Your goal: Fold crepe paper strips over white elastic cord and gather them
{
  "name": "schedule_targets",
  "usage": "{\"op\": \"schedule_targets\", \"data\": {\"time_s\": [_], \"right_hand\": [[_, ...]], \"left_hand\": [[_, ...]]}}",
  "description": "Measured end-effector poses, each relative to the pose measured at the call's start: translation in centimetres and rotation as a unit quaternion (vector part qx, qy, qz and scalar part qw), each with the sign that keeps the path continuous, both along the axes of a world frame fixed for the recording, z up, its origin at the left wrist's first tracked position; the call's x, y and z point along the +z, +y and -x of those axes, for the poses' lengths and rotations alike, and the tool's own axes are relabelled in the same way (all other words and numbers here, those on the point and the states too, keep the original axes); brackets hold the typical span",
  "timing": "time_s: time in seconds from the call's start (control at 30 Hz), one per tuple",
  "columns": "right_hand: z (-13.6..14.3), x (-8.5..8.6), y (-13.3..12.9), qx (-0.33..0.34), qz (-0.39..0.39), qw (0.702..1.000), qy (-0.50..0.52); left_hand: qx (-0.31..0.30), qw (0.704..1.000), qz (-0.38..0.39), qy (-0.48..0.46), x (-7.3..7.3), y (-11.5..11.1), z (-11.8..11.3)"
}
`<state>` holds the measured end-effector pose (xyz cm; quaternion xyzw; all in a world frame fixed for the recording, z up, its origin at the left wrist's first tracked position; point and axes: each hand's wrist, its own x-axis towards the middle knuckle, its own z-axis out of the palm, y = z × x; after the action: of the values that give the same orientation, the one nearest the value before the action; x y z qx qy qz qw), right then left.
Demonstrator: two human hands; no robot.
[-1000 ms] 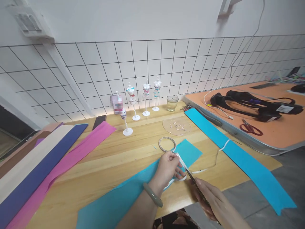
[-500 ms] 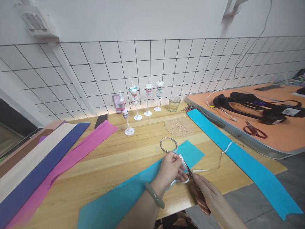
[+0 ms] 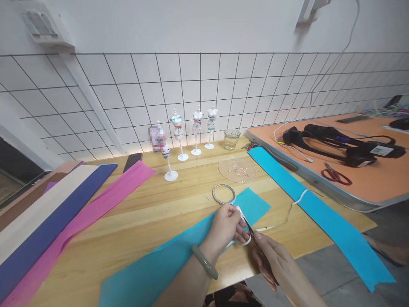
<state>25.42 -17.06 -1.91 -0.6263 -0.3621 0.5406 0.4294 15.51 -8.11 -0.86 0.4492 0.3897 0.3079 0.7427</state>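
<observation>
My left hand point(image 3: 225, 224), with a greenish bangle at its wrist, pinches a narrow white strip point(image 3: 246, 241), possibly ribbon or elastic, that loops below its fingers. Dark scissors point(image 3: 248, 225) are gripped in my right hand point(image 3: 271, 253). Their blades reach toward the strip beside my left fingertips; whether they are parted I cannot make out. Beneath my left hand and forearm lies a teal-blue sheet point(image 3: 150, 273), paper or cloth. A roll of tape point(image 3: 224, 194) rests just beyond my left hand. A thin white piece point(image 3: 265, 229) lies right of the blades.
Several small white mannequins point(image 3: 182, 138) stand along the back, beside a glass of pale liquid point(image 3: 231, 140). A round clear plate point(image 3: 237, 169) holds tiny bits. Pink material point(image 3: 105, 204) lies left, a long blue strip point(image 3: 334, 232) right. Red-handled scissors point(image 3: 337, 175) are on the orange table.
The camera view has shifted slightly, so the table's things appear a little further left. Both hands keep nearly the same pose, still holding the white strip and the scissors.
</observation>
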Motion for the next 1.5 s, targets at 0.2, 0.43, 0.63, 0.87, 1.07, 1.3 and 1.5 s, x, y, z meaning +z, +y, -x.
{"op": "schedule_targets", "data": {"time_s": [0.2,0.43,0.63,0.87,1.07,1.3,1.5], "right_hand": [[0.40,-0.01,0.40,-0.015,-0.019,1.000,0.012],[0.42,0.16,0.11,-0.020,-0.012,1.000,0.010],[0.42,0.07,-0.08,-0.019,-0.016,1.000,-0.004],[0.57,0.12,0.58,-0.025,-0.026,0.999,-0.039],[0.26,0.00,0.37,-0.021,-0.021,0.998,-0.053],[0.26,0.64,0.28,-0.009,-0.028,0.996,-0.082],[0.51,0.75,0.85,-0.014,-0.027,0.997,-0.068]], "left_hand": [[0.005,1.000,0.000,-0.002,-0.12,0.00,-0.06],[0.019,1.000,0.008,-0.011,-0.16,0.01,-0.10],[0.007,1.000,-0.008,-0.003,-0.37,-0.13,-0.27],[0.010,0.999,-0.025,0.024,-0.68,-0.22,-0.50],[0.020,0.999,-0.026,0.029,-0.72,-0.26,-0.58],[0.009,0.999,-0.028,0.043,-0.75,-0.35,-0.67],[0.005,0.998,-0.025,0.057,-0.36,-0.55,-0.67]]}}
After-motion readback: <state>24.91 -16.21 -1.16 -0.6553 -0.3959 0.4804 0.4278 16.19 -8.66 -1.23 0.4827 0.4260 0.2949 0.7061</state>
